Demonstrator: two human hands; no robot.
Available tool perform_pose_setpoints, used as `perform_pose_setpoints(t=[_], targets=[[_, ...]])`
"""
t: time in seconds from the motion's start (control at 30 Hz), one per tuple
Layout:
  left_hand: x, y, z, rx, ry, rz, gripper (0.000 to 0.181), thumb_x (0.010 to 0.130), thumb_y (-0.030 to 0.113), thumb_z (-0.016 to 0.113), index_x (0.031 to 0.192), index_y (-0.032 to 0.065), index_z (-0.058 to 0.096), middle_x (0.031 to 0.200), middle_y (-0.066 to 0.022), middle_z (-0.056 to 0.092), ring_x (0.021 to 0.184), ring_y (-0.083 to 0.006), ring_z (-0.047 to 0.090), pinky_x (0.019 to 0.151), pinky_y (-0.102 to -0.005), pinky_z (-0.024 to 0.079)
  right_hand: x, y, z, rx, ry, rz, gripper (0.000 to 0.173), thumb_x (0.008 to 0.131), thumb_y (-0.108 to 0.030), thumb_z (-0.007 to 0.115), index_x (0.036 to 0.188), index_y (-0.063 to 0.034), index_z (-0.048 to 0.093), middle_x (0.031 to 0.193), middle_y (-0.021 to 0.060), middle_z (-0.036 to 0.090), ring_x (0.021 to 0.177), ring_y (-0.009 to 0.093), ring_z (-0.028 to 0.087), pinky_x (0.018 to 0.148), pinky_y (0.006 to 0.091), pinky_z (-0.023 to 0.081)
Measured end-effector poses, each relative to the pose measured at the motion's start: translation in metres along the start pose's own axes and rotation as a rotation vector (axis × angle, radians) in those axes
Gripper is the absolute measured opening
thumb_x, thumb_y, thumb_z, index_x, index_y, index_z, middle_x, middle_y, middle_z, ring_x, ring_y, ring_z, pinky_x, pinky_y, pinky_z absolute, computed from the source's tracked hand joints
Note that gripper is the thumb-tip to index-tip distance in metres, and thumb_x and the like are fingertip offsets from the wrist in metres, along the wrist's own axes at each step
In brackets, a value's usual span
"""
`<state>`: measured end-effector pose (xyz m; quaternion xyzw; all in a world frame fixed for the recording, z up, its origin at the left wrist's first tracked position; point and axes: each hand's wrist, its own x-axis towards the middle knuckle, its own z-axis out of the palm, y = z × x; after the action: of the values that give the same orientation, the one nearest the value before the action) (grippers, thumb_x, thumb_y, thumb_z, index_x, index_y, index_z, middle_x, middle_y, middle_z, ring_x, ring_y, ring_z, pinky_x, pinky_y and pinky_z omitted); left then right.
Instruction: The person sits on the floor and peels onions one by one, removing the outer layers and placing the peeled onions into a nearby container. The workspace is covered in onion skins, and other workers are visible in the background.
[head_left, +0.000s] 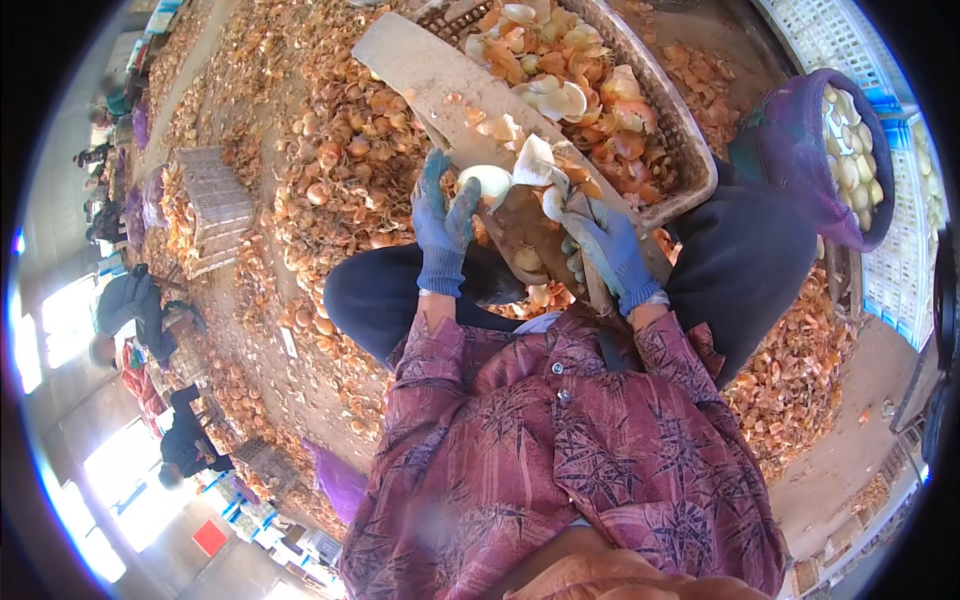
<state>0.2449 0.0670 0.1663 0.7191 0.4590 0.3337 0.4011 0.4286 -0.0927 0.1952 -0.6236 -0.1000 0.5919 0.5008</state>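
A peeled white onion (491, 180) shows beside the thumb of my left hand (444, 225), which wears a blue knit glove. Its fingers are spread from the thumb; whether they grip the onion is unclear. My right hand (615, 244), gloved alike, is closed around the worn handle (598, 292) of a tool, perhaps a knife, its blade not clearly seen. A pale piece of onion skin (534, 163) is just beyond that hand. Both hands are over the lower part of a wooden board (427, 64). Another onion (528, 259) sits on a brown surface between my knees.
Across the rim of a plastic crate (686, 127) full of onion skins lies the board. A purple mesh sack (799, 157) of peeled onions stands at my right, beside white crates (896, 217). Unpeeled onions (330, 154) and skins cover the floor at left. Several people work farther off.
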Motion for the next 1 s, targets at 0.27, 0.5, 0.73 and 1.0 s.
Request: perform_pose_setpoints(t=[0.27,0.5,0.73,1.0], targets=[[-0.026,0.015,0.009,-0.360,0.076,-0.321,0.030,0.088,0.013,0.075,0.109,-0.0002,0.058,0.095,-0.0064,0.065,0.084,-0.0097,0.061,0.073,-0.0229,0.052,-0.005,0.036,0.005,-0.560,0.027,-0.589,0.043,0.093,-0.026,0.066,0.126,-0.0003,0.059,0.082,0.0139,0.070,0.071,0.024,0.070,0.062,0.0355,0.055],[-0.033,0.002,0.014,0.163,0.066,0.029,0.041,0.086,0.013,0.075,0.120,-0.0015,0.056,0.107,-0.0113,0.063,0.095,-0.0177,0.061,0.084,-0.0304,0.052,-0.014,0.034,0.014,-0.717,0.057,-0.555,0.046,0.090,-0.026,0.067,0.128,-0.0012,0.058,0.094,0.0236,0.069,0.088,0.040,0.068,0.076,0.0429,0.054],[-0.033,0.018,0.032,-0.079,0.064,-0.195,0.057,0.088,0.022,0.073,0.132,-0.0041,0.049,0.122,-0.0221,0.058,0.107,-0.0313,0.061,0.094,-0.0382,0.048,-0.013,0.039,0.030,-0.716,0.049,-0.315,0.047,0.092,-0.025,0.064,0.132,-0.0030,0.054,0.109,0.0271,0.066,0.096,0.040,0.067,0.079,0.0458,0.053],[-0.019,0.036,0.054,0.327,0.037,0.031,0.064,0.096,0.028,0.059,0.145,-0.0068,0.036,0.129,-0.0297,0.052,0.115,-0.0419,0.052,0.100,-0.0456,0.042,-0.019,0.042,0.026,-0.777,0.092,-0.413,0.048,0.094,-0.025,0.061,0.135,-0.0021,0.051,0.100,0.0267,0.067,0.088,0.041,0.067,0.072,0.0463,0.054]])
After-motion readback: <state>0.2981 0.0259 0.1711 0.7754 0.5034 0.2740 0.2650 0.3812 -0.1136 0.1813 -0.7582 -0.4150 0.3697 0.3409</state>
